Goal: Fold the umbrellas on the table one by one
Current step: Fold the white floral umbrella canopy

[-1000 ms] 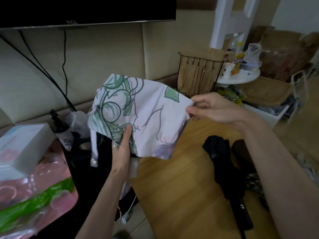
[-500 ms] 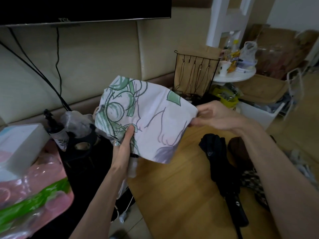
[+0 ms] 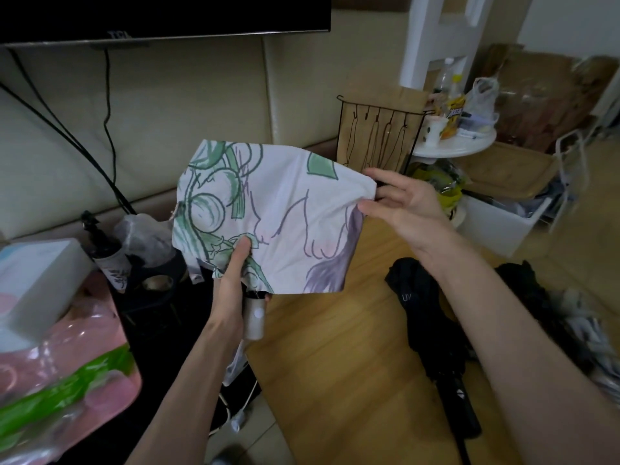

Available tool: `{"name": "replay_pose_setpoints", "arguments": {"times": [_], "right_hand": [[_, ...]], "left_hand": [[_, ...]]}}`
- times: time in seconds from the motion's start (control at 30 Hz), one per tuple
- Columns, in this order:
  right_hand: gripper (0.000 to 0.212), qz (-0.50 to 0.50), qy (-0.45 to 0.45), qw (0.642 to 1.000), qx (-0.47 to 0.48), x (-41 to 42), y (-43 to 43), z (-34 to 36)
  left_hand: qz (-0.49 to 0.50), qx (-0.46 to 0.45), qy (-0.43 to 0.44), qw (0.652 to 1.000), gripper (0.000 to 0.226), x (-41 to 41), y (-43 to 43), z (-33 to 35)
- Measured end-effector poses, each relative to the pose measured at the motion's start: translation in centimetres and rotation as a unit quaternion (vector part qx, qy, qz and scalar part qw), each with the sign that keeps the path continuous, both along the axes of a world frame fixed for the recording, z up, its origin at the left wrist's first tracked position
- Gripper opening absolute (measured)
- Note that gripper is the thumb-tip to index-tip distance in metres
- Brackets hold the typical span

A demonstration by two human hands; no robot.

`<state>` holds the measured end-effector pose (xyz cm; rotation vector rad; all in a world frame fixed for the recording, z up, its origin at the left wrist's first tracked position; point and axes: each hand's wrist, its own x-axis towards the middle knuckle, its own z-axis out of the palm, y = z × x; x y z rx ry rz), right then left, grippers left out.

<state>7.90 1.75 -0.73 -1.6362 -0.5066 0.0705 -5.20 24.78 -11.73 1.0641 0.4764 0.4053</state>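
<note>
Above the left edge of the wooden counter (image 3: 335,380), the white fabric umbrella printed green and purple (image 3: 275,209), seemingly light and limp, is held by both hands: left hand (image 3: 231,283) curled round its stiff stem, right hand (image 3: 406,203) pinching the canopy's edge.

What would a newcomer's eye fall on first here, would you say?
The white printed umbrella, stretched mid-air at centre: the left hand grips it near the handle, the right hand pinches its far edge. A black umbrella lies on the wooden table, lower right.
</note>
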Motion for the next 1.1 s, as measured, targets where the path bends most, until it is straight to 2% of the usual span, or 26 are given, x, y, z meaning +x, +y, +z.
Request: {"name": "replay_pose_setpoints", "arguments": {"times": [0.07, 0.1, 0.17, 0.2, 0.27, 0.37, 0.47, 0.5, 0.57, 0.67, 0.7, 0.8, 0.93, 0.97, 1.1], "right_hand": [[0.059, -0.001, 0.098, 0.991, 0.090, -1.2, 1.1, -0.7], [0.053, 0.022, 0.152, 0.982, 0.105, -1.8, 1.6, -1.3], [0.041, 0.065, 0.198, 0.978, 0.025, -2.7, 2.2, -2.8], [0.036, 0.070, 0.196, 0.978, -0.025, -2.9, 2.3, -3.6], [0.027, 0.039, 0.174, 0.983, -0.052, -3.1, 2.2, -4.6], [0.020, 0.003, 0.124, 0.992, -0.018, -3.6, 2.1, -5.3], [0.015, 0.007, 0.084, 0.996, 0.007, -4.2, 2.3, -5.8], [0.016, 0.019, 0.078, 0.997, -0.002, -4.3, 2.4, -6.0], [0.022, 0.050, 0.082, 0.993, -0.063, -4.6, 2.2, -5.7], [0.012, 0.093, 0.078, 0.984, -0.131, -5.0, 1.8, -5.8], [0.010, 0.091, 0.075, 0.986, -0.114, -5.1, 1.7, -6.1], [0.009, 0.065, 0.033, 0.996, -0.054, -5.6, 1.6, -5.9], [0.006, 0.085, -0.005, 0.996, -0.013, -5.6, 0.9, -4.9], [0.009, 0.097, -0.012, 0.995, -0.024, -5.5, 0.7, -4.8], [0.028, 0.135, -0.007, 0.989, -0.065, -5.5, 0.5, -4.9]], "left_hand": [[-0.002, -0.012, 0.008, 1.000, 0.058, 0.0, -0.5, 0.0], [-0.004, -0.021, 0.010, 1.000, 0.065, 0.0, -0.8, 0.0], [0.003, -0.036, 0.009, 0.999, 0.072, 0.0, -1.1, 0.1], [0.015, -0.038, 0.009, 0.999, 0.072, 0.0, -1.2, 0.1], [0.039, -0.047, -0.002, 0.998, 0.074, 0.0, -1.3, 0.2], [0.086, -0.056, -0.005, 0.995, 0.089, 0.5, -1.2, -0.3], [0.095, -0.083, -0.013, 0.992, 0.090, 0.8, -1.1, -0.6], [0.092, -0.088, -0.016, 0.992, 0.088, 0.8, -1.2, -0.5], [0.080, -0.087, -0.032, 0.993, 0.069, 0.6, -1.5, -0.1], [0.125, -0.053, -0.005, 0.991, 0.050, 0.7, -1.5, -0.3], [0.149, -0.036, 0.003, 0.988, 0.054, 0.8, -1.4, -0.5], [0.191, -0.001, 0.001, 0.982, 0.089, 0.8, -0.9, -1.2], [0.209, -0.001, 0.023, 0.978, 0.105, 0.7, -0.8, -1.3], [0.214, -0.009, 0.023, 0.977, 0.103, 0.8, -0.8, -1.3], [0.211, -0.032, 0.023, 0.977, 0.073, 1.1, -1.1, -1.6]]}}
